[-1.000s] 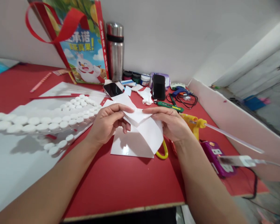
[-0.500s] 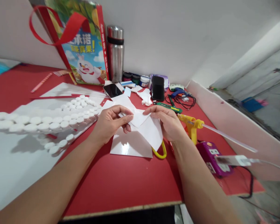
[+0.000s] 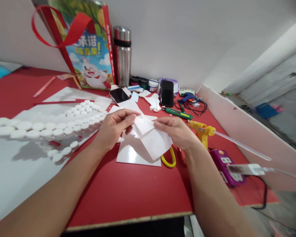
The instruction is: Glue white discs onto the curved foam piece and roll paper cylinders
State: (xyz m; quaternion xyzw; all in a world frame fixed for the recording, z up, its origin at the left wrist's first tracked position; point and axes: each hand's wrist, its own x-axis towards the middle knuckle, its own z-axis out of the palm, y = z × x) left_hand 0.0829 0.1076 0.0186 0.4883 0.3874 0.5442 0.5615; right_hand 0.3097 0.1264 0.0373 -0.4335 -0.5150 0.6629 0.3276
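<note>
Paper (image 3: 156,143) swung left, touching right hand (image 3: 179,132).

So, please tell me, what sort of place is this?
Probably a craft corner: the red table holds a yellow glue gun with a glue stick, a green cutter, and chains of white discs.

red-topped table with pale raw edge (image 3: 133,191) | plain off-white wall (image 3: 177,39) behind it | low whitish partition (image 3: 246,135) along its right side | grey floor (image 3: 286,204) beyond | glare patches, soft shadows
</note>
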